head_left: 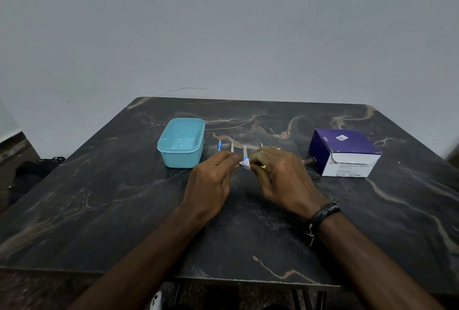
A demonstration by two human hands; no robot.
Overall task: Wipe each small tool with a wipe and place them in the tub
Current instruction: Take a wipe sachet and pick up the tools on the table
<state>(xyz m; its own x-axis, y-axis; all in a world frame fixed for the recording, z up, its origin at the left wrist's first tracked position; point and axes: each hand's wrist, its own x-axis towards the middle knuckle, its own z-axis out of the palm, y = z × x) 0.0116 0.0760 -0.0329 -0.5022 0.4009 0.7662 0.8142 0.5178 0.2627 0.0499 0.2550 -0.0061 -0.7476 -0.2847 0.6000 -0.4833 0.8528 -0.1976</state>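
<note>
Two hands over the middle of a dark marble-look table [124, 210]. Left hand [211, 180] and right hand [283, 175] close together, fingertips almost meeting, both pinching one small wipe packet [245, 164] between them. Packet white with tiny purple print and a bit of blue on top; print too small to read. Packet held just above the table, right in front of the tools.

Four small tools in a row behind the hands, lying flat on the table, partly hidden by the fingers. Blue tool [219, 146] on the far left, nearest the tub. Then three pale, thin, pointed ones: first pale tool [232, 147], middle pale tool [245, 151], last pale tool [261, 145] peeking over the right hand. A bit of yellow [263, 167] showing under the right fingers; cannot tell what it belongs to.

One light blue tub [182, 142], no lid, sitting left of the tools, well apart from the box. Nothing seen inside it.

One box [344, 152] on the right side, purple on top, white on the front, with its flap open. Readable on the front: "BD" and "Alcohol", plus "100 Units". Rest of the print too blurry.

One black wristband [323, 213] on the right wrist.
</note>
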